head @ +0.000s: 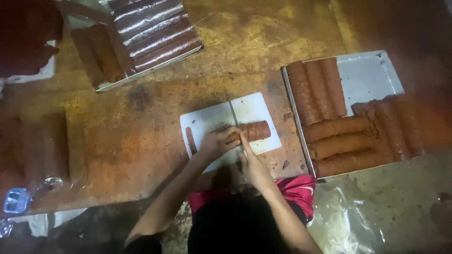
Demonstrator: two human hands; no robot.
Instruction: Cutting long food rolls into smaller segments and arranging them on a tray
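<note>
Brown roll [254, 130] lay on its side across the white cutting board [207, 120], which sat near the middle of the stained, rust-coloured bench [141, 141]. The left hand [219, 141] was clenched over the roll's left end, pressing it to the board. The right hand [252, 164] gripped the handle of a knife [233, 113], whose thin blade stood on edge across the roll just beside the left fingers. A narrow brown strip [190, 140] lay near the board's left edge. To the right, touching nothing on the board, a white tray [372, 73] held more brown rolls [329, 127], some lengthwise and some crosswise. At the far left, another tray [141, 75] carried rolls under shiny clear wrap [155, 28]. A small blue object [16, 200] rested at the bench's near left edge.
</note>
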